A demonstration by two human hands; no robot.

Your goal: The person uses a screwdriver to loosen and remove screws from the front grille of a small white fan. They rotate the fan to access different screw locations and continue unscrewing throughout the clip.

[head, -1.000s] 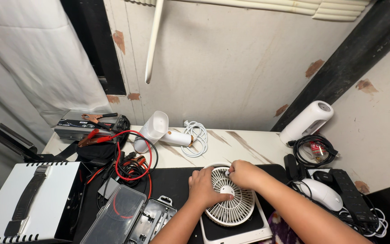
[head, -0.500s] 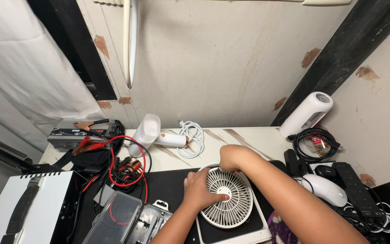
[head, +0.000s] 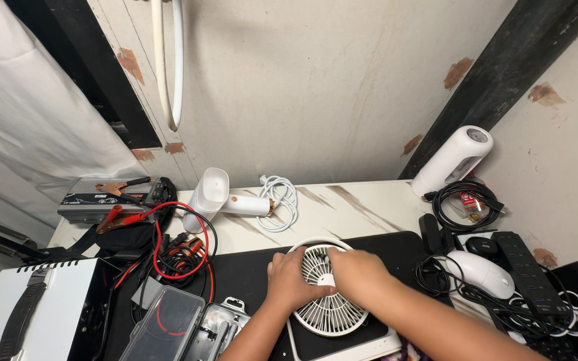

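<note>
A small round white fan [head: 329,313] lies face up on a dark pad with a white rim [head: 369,346], on the black mat [head: 249,274]. My left hand [head: 290,279] rests on the fan's left side, fingers curled over the grille toward the hub. My right hand [head: 359,274] lies across the fan's upper right, fingers pressed near the white centre hub. Both hands touch the fan; the upper rim [head: 316,243] shows beyond my fingers.
A white hair dryer [head: 210,194] with its coiled cord [head: 282,198] lies behind. Red and black jumper cables [head: 168,247], a power inverter [head: 112,198], clear cases [head: 168,324], a white box [head: 28,314] sit left. A white mouse [head: 479,273], black cables [head: 464,202], a power strip [head: 526,271], a white cylinder [head: 451,160] stand right.
The view tilted and moved closer. My right hand slid from the fan's top rim down toward the centre hub, and my left hand moved in beside it.
</note>
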